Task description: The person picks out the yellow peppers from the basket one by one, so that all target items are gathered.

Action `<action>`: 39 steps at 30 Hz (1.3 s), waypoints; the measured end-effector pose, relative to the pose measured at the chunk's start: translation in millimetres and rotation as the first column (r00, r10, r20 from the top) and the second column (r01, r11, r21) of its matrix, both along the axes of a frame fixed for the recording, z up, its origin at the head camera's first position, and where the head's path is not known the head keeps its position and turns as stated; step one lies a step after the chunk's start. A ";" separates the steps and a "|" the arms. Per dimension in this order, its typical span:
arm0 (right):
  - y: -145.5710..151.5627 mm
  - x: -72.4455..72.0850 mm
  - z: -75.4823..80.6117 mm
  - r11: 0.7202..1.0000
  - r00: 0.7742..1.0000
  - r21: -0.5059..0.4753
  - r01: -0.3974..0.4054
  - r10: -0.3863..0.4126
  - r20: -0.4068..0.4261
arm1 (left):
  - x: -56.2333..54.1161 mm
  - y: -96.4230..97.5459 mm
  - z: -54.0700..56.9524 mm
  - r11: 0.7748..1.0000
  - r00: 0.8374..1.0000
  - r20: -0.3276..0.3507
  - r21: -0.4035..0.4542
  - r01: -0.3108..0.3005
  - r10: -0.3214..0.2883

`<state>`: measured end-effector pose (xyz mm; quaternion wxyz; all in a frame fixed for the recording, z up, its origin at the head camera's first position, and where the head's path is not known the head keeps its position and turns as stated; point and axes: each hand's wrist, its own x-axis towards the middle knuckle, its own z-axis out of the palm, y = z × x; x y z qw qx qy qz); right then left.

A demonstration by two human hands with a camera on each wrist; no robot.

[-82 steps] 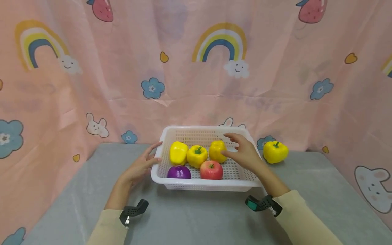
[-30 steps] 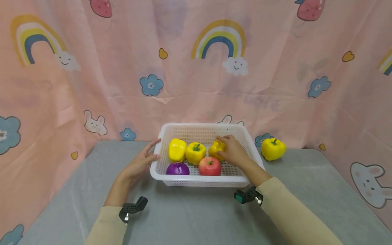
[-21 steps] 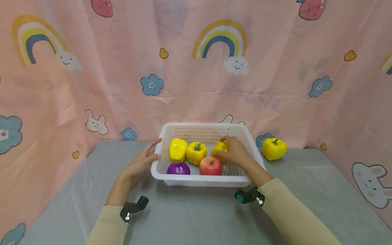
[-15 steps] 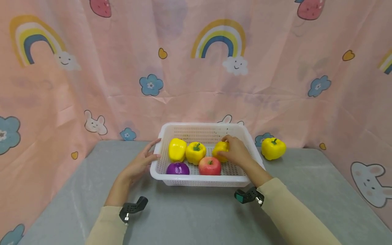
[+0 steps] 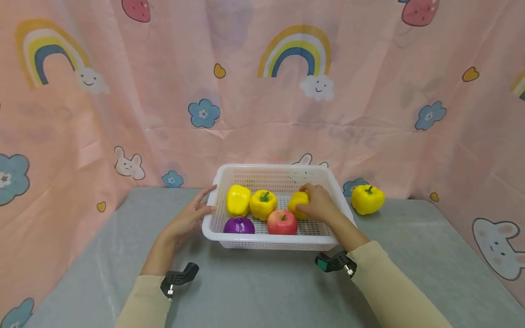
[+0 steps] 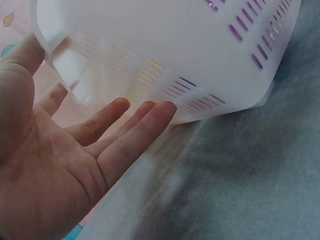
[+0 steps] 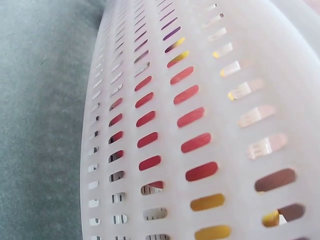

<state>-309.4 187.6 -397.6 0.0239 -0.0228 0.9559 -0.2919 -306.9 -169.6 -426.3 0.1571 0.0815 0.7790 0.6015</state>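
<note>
A white perforated plastic basket [image 5: 279, 243] holds three yellow bell peppers, a red apple [image 5: 282, 223] and a round purple onion [image 5: 239, 225]. With curled fingers and thumb, my right hand [image 5: 321, 205] grips the rightmost yellow bell pepper [image 5: 298, 204], inside the basket's right part; the hand covers this pepper's right side. The middle pepper [image 5: 263, 205] stands stem up, and the left pepper [image 5: 238, 200] lies beside it. At the basket's left end, my left hand [image 5: 186, 223] touches the rim and outer wall; its fingers look fairly straight in the left wrist view.
Another yellow bell pepper [image 5: 368, 199] sits on the grey table [image 5: 262, 287], right of the basket. A pink patterned cloth [image 5: 246, 146] hangs behind and beside the table. Through the basket wall's slots, the right wrist view shows red, yellow and purple patches.
My right hand has come down onto the rightmost pepper in the basket and taken hold of it. Both have shifted slightly right, away from the middle pepper. The left hand stays at the basket.
</note>
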 end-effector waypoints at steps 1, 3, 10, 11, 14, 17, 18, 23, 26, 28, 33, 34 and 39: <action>0.2 0.0 -0.3 1.000 1.000 -0.006 0.003 -0.003 -0.001 | -0.2 -0.2 -0.3 1.000 1.000 -0.001 0.001 0.001 -0.001; 0.6 0.0 -0.9 1.000 1.000 -0.015 0.004 -0.004 -0.001 | -0.6 -0.6 -1.0 1.000 1.000 0.000 0.005 0.004 -0.004; 3.1 1.0 -1.0 1.000 1.000 -0.026 -0.012 0.012 0.020 | -1.3 -0.7 -1.4 1.000 1.000 -0.004 -0.002 0.009 -0.009; 3.9 1.1 -0.6 1.000 1.000 -0.025 -0.015 0.015 0.027 | -1.2 -0.6 -1.3 1.000 1.000 -0.005 -0.004 0.009 -0.009; 5.7 1.6 1.0 0.999 0.998 -0.020 -0.025 0.026 0.055 | -1.1 -0.2 -0.8 1.000 1.000 -0.003 -0.007 0.006 -0.006; 8.1 1.5 1.1 0.999 0.997 -0.024 -0.029 0.030 0.074 | -1.0 -0.1 -0.6 1.000 1.000 0.000 -0.008 0.002 -0.002; 8.7 1.4 0.8 0.999 0.997 -0.024 -0.031 0.033 0.074 | -0.9 -0.2 -0.6 1.000 1.000 0.001 -0.010 0.003 -0.003; 12.0 -1.0 -2.2 0.998 0.997 -0.052 -0.027 0.031 0.071 | -1.1 -0.3 -0.3 1.000 1.000 0.002 -0.008 0.005 -0.005; 12.8 -1.2 -2.0 0.998 0.996 -0.053 -0.034 0.039 0.084 | -1.4 -0.4 0.1 1.000 1.000 0.002 0.001 0.010 -0.010; 13.0 -1.1 -1.8 0.998 0.994 -0.044 -0.044 0.048 0.095 | -1.3 -0.5 0.2 1.000 1.000 0.003 0.004 0.011 -0.011; 11.8 0.5 -2.0 0.998 0.994 -0.018 -0.066 0.067 0.090 | -1.0 -1.1 -0.5 1.000 1.000 0.006 0.001 0.006 -0.006; 11.6 0.9 -2.0 0.998 0.994 -0.013 -0.066 0.067 0.086 | -1.0 -1.2 -0.6 1.000 1.000 0.007 0.001 0.004 -0.004; 11.6 2.5 -3.0 0.998 0.994 -0.002 -0.059 0.059 0.089 | -0.7 -0.6 -0.5 1.000 1.000 0.012 -0.006 -0.001 0.001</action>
